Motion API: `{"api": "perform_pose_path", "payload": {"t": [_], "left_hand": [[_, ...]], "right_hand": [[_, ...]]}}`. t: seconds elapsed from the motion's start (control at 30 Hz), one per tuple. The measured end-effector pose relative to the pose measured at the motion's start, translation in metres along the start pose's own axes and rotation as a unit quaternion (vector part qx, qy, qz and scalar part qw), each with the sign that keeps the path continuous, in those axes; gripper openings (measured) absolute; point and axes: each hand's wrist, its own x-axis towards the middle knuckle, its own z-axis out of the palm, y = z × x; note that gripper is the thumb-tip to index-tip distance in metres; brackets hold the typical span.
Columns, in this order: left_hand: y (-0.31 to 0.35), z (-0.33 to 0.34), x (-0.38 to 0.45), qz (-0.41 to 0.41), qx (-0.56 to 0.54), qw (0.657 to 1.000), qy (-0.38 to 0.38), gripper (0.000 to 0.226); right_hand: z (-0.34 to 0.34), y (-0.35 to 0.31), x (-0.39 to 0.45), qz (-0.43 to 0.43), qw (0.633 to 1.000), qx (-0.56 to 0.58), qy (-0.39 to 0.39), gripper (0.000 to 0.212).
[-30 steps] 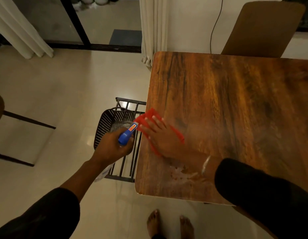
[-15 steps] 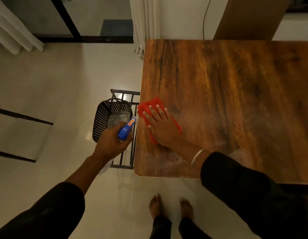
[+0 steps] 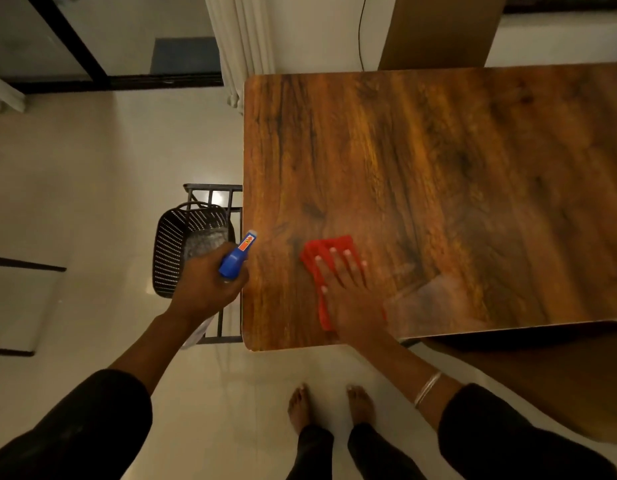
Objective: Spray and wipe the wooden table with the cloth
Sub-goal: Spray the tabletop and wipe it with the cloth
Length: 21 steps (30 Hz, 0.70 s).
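Flat right hand (image 3: pixel 348 292) presses cloth (image 3: pixel 329 251) on seemingly damp table (image 3: pixel 438 174).

Warm brown table (image 3: pixel 438 174) with dark streaked wood grain and orange glints; paler hazy patch near the front edge. Red cloth (image 3: pixel 326 251). Blue sprayer (image 3: pixel 236 259) with an orange-and-white label near a pale tip. Black basket (image 3: pixel 174 244) dotted with small pale holes. Black rack (image 3: pixel 227 327). Cream glossy floor (image 3: pixel 92 168). Black sleeves (image 3: pixel 75 434). Silver bangles (image 3: pixel 427 388). White curtain (image 3: pixel 244 39).
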Motion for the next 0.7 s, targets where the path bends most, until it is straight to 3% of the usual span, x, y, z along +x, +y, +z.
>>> {"api": "perform_pose_path", "payload": {"t": [0.07,0.13,0.27,0.4,0.47,0.57,0.63,0.7], "left_hand": [[0.001,0.001,0.002,0.011,0.008,1.0,-0.003,0.026],[0.004,0.001,0.004,0.019,0.024,0.999,-0.018,0.024],[0.012,0.006,0.001,0.052,0.072,0.993,-0.078,0.031],[0.026,0.005,0.005,0.073,0.09,0.988,-0.103,0.034],[0.035,0.002,0.011,0.09,0.092,0.986,-0.103,0.032],[0.052,0.0,0.021,0.109,0.106,0.983,-0.101,0.029],[0.069,0.002,0.028,0.115,0.104,0.982,-0.107,0.028],[0.092,0.009,0.037,0.134,0.09,0.98,-0.116,0.026]], "right_hand": [[-0.004,0.007,0.002,0.091,0.995,0.014,0.022,0.06],[0.003,-0.024,0.007,0.112,0.993,0.007,0.032,0.062],[0.021,-0.084,0.011,0.002,1.0,0.028,-0.008,0.066],[0.012,-0.04,0.007,-0.056,0.998,0.026,-0.011,0.062],[-0.001,0.01,-0.001,-0.001,1.0,0.014,0.009,0.06],[-0.025,0.084,-0.023,0.15,0.989,0.009,0.016,0.061],[-0.035,0.097,-0.036,0.226,0.974,0.003,0.014,0.061],[-0.031,0.073,-0.04,0.24,0.971,0.008,0.012,0.06]]}}
